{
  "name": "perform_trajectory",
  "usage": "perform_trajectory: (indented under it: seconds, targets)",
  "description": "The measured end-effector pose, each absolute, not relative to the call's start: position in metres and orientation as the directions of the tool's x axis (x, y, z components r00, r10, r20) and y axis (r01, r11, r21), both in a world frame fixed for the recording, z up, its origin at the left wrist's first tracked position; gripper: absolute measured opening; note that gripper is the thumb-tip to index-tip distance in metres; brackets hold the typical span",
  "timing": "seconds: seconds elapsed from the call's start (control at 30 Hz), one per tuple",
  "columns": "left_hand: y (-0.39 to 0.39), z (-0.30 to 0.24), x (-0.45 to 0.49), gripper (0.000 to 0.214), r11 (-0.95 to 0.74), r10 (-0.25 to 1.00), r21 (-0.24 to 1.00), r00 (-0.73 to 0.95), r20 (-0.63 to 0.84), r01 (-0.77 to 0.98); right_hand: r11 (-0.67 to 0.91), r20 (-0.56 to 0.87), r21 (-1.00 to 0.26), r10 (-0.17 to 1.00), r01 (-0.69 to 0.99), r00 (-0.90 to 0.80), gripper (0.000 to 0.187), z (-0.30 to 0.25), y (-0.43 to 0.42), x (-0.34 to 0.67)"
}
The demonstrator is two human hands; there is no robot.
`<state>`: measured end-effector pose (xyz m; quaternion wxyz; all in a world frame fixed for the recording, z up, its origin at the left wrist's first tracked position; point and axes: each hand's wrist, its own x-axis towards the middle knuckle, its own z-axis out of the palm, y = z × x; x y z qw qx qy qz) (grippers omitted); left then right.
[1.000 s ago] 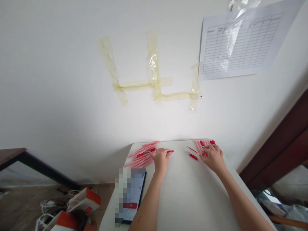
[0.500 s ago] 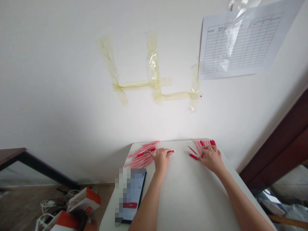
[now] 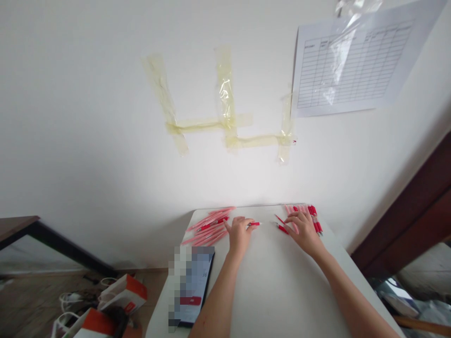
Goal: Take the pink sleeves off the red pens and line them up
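My left hand (image 3: 239, 231) rests on the white table (image 3: 278, 281) with its fingers closed round a red pen (image 3: 254, 224) whose tip pokes out to the right. A loose pile of pink and red pens (image 3: 207, 226) lies just left of it. My right hand (image 3: 300, 228) lies flat with fingers spread, its fingertips at two small red pen parts (image 3: 282, 224). A row of red pens (image 3: 313, 217) lies beside the right hand at the table's far right.
A tablet (image 3: 193, 284) lies at the table's left edge. The wall behind carries yellowed tape strips (image 3: 225, 117) and a printed sheet (image 3: 352, 61). Orange and white boxes (image 3: 120, 300) and cables sit on the floor at the left. A dark wooden piece (image 3: 412, 211) stands to the right.
My right hand has slid left off the row of red pens toward the small red parts. My left hand has shifted slightly right with its pen.
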<state>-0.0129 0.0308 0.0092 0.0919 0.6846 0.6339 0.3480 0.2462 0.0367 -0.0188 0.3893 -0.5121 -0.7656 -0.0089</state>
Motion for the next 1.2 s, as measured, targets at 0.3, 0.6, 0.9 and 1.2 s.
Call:
perform_trajectory:
  seconds: [0.3, 0.6, 0.9, 1.2]
  targets:
    - [0.026, 0.005, -0.001, 0.008, -0.273, 0.936, 0.583, 0.072, 0.344, 0.765, 0.537, 0.567, -0.411, 0.784, 0.737, -0.254, 0.024, -0.023, 0.028, 0.216]
    - [0.021, 0.005, 0.005, 0.017, -0.324, 0.938, 0.629, 0.152, 0.312, 0.707, 0.571, 0.588, -0.345, 0.750, 0.745, -0.303, 0.018, -0.035, 0.031, 0.212]
    - [0.026, 0.001, -0.002, 0.013, -0.335, 0.915, 0.560, 0.120, 0.386, 0.757, 0.563, 0.627, -0.290, 0.723, 0.774, -0.291, 0.015, -0.039, 0.037, 0.218]
    - [0.024, 0.000, -0.002, 0.017, -0.406, 0.888, 0.390, 0.255, 0.383, 0.827, 0.573, 0.637, -0.231, 0.700, 0.786, -0.323, 0.020, -0.038, 0.035, 0.214]
